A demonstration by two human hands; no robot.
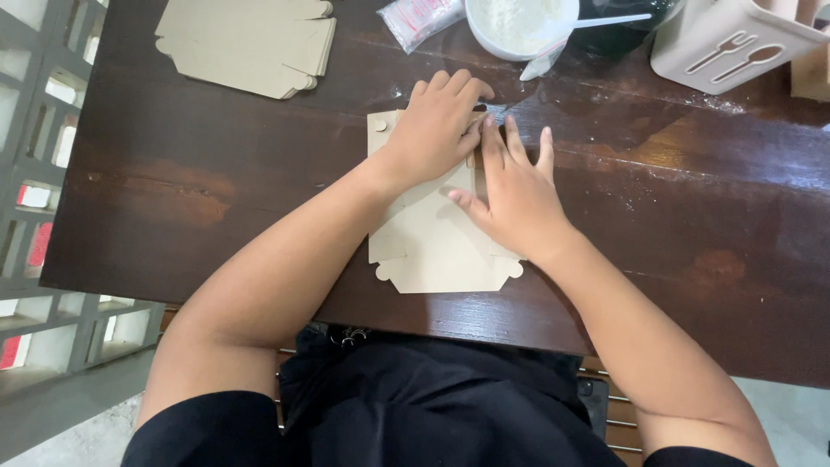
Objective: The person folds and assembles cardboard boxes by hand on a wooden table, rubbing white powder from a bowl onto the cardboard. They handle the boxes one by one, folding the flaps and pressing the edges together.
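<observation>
A flat tan cardboard box blank (432, 246) lies on the dark wooden table (216, 199) just in front of me. My left hand (437, 125) presses down on its upper part with curled fingers. Beside it, my right hand (514, 195) rests flat on the blank's right side, fingers spread and pointing away from me. The two hands touch near the blank's top edge. The part of the blank under the hands is hidden.
A stack of the same tan blanks (251, 39) sits at the far left. A white bowl of white powder (519, 24), a clear plastic bag (419, 19) and a white cutlery holder (731, 43) stand along the far edge. A grey lattice wall (35, 173) is left.
</observation>
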